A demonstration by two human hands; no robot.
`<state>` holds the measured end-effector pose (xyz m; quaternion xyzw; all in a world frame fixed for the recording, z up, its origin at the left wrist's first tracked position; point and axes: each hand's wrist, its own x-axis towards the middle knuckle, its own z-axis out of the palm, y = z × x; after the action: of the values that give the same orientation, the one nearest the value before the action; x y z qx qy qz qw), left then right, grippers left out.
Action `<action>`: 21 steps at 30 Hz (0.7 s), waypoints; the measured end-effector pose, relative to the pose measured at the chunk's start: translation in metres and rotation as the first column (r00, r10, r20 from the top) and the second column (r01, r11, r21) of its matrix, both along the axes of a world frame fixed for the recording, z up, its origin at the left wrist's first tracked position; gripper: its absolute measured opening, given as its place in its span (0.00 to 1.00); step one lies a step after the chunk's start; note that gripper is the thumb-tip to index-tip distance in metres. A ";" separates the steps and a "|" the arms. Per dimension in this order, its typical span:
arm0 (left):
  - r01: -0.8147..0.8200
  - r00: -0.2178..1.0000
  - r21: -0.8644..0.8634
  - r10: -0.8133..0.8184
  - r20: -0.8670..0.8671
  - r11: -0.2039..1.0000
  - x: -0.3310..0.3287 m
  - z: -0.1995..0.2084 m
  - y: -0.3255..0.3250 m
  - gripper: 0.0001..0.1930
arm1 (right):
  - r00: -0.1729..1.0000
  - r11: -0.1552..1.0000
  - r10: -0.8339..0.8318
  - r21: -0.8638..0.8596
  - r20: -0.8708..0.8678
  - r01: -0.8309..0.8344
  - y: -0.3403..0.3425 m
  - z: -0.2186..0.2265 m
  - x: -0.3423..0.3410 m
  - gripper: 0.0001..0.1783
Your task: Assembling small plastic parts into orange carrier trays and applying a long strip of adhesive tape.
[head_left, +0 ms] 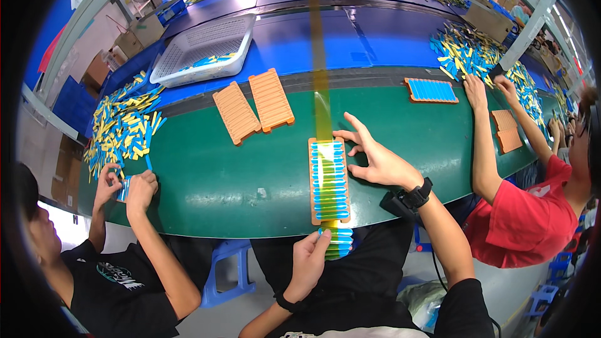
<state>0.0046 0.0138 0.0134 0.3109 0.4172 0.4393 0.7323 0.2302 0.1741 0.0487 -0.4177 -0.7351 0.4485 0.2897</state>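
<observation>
An orange grooved tray (345,181) lies in front of me at the near edge of the green table, with a row of slim blue pieces (323,195) in its grooves. A yellowish clear tape (320,112) comes down from above and runs along the middle of the row. Past the tray's near end, a taped strip of blue pieces (340,242) hangs over the table edge. My left hand (308,263) pinches that strip at its left side. My right hand (379,159) is open with fingers spread, its fingertips at the tray's far right corner and right side.
Two orange trays (272,100) lie at the far left. Beyond them a white basket (163,75) holds some pieces. Loose blue and yellow pieces (125,125) are heaped at left and far right. A filled tray (432,90) lies right. Co-workers' hands (143,191) work on both sides.
</observation>
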 end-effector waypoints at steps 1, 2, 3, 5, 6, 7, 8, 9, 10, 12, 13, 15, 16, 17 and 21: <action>-0.002 1.000 0.005 0.002 -0.019 1.000 -0.001 -0.004 0.000 0.14 | 0.998 0.999 0.020 0.029 -0.060 -0.018 0.000 -0.002 0.000 0.58; -0.007 1.000 0.004 0.007 -0.020 1.000 -0.001 -0.006 0.000 0.14 | 0.998 0.999 0.025 0.028 -0.061 -0.023 0.000 -0.002 -0.002 0.58; -0.043 0.998 0.024 0.044 -0.041 0.999 -0.001 -0.007 -0.001 0.14 | 0.998 1.000 0.025 0.019 -0.065 -0.024 0.000 -0.002 -0.004 0.59; -0.080 0.995 0.044 0.083 -0.060 0.996 -0.001 -0.010 -0.001 0.14 | 0.997 1.000 0.026 0.011 -0.068 -0.026 -0.002 -0.001 -0.006 0.60; -0.096 0.994 0.040 0.098 -0.055 0.995 -0.001 -0.011 -0.001 0.14 | 0.997 0.999 0.030 0.038 -0.074 -0.027 -0.006 -0.001 -0.006 0.62; -0.112 0.992 0.035 0.114 -0.049 0.993 -0.001 -0.012 -0.001 0.14 | 0.996 0.997 0.033 0.065 -0.079 -0.028 -0.011 0.000 -0.006 0.64; -0.117 0.992 0.033 0.119 -0.051 0.993 -0.002 -0.013 -0.002 0.14 | 0.991 0.999 0.045 -0.015 -0.124 -0.047 -0.016 0.000 -0.007 0.72; -0.136 0.988 0.043 0.138 -0.065 0.990 -0.004 -0.015 -0.002 0.14 | 0.991 0.998 0.050 -0.017 -0.126 -0.052 -0.022 0.001 -0.009 0.72; -0.154 0.984 0.052 0.158 -0.079 0.987 -0.005 -0.016 -0.002 0.14 | 0.997 0.998 0.066 0.010 -0.041 -0.065 -0.027 0.002 -0.012 0.74; -0.148 0.986 0.050 0.151 -0.065 0.988 -0.004 -0.013 0.000 0.14 | 0.995 0.997 0.065 0.024 0.081 -0.068 -0.037 0.007 -0.014 0.79; -0.143 0.988 0.050 0.146 -0.053 0.988 -0.004 -0.012 0.000 0.14 | 0.995 0.998 0.063 0.021 0.082 -0.065 -0.038 0.007 -0.016 0.79; -0.130 0.988 0.046 0.133 -0.075 0.990 -0.005 -0.015 0.000 0.14 | 0.970 0.991 0.033 0.116 0.243 -0.063 -0.038 0.007 -0.019 0.79; -0.118 0.988 0.042 0.121 -0.097 0.992 -0.006 -0.016 0.000 0.15 | 0.969 0.991 0.032 0.115 0.243 -0.061 -0.038 0.009 -0.019 0.79; -0.119 0.988 0.043 0.123 -0.097 0.992 -0.005 -0.016 -0.001 0.15 | 0.967 0.992 0.029 0.112 0.253 -0.059 -0.038 0.011 -0.020 0.79; -0.120 0.992 0.042 0.121 -0.041 0.992 -0.002 -0.011 0.000 0.14 | 0.972 0.994 0.039 0.089 0.230 -0.061 -0.037 0.012 -0.020 0.77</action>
<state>0.0024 0.0136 0.0022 0.3089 0.4422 0.4840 0.6891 0.2098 0.1367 0.0611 -0.4336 -0.7943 0.3692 0.2116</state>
